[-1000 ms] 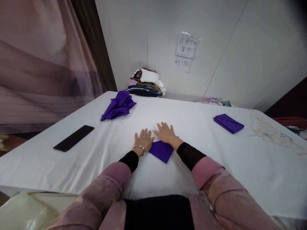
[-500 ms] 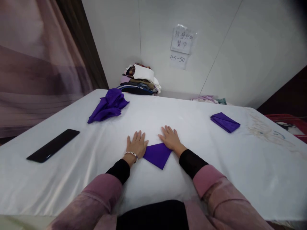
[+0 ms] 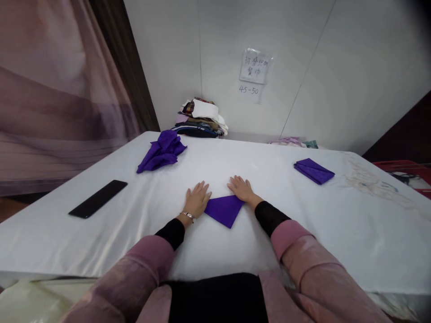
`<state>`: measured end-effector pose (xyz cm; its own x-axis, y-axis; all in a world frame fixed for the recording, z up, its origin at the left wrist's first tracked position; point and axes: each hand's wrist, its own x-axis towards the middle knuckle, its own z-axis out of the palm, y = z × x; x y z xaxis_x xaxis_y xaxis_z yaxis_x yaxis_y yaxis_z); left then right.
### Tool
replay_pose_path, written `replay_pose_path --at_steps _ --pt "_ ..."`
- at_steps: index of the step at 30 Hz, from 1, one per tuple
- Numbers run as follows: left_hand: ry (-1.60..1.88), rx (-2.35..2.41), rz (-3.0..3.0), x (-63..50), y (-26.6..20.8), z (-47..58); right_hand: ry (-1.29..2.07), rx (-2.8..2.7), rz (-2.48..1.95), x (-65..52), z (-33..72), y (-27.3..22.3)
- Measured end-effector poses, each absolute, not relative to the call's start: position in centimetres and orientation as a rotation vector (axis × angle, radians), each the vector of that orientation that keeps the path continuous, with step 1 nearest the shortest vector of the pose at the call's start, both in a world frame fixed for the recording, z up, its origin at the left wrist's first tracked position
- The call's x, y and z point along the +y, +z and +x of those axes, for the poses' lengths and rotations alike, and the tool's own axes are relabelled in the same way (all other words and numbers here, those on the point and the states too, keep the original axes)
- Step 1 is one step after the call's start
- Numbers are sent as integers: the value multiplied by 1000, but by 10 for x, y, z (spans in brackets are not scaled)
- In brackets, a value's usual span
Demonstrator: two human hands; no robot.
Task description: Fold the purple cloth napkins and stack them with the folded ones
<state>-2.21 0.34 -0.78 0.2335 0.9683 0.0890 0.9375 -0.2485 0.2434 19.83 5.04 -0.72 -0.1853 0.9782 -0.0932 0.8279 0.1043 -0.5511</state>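
One folded purple cloth [image 3: 224,211] lies flat on the white table cover [image 3: 269,264], its point toward the person. The left hand [image 3: 197,200], fingers slightly apart, touches its left corner; the right hand [image 3: 241,188], fingers likewise slightly spread, rests over its upper right edge. Farther back lies a crumpled purple fabric [image 3: 163,151], at left.

Beyond the hands [image 3: 197,200] rises a seamed, pale grey wall [image 3: 161,54] bearing a handwritten paper sign [image 3: 254,67]. Left of them hangs a mauve curtain [image 3: 50,112]; beneath them spreads the white-draped counter [image 3: 269,166], glossy and softly lit. Well to their right stands a dark maroon surface [image 3: 407,130].
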Motion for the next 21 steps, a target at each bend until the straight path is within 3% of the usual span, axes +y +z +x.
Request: replay_pose_path --at_steps 4,12,21 --pt "436 1484 2639 -20 2 -33 809 -1905 -1713 47 224 13" --pt "265 1044 2851 -38 7 -30 971 -1561 -1650 2 256 17" --pt "227 1162 2877 -26 -5 3 1450 -1251 -1563 -54 243 10"
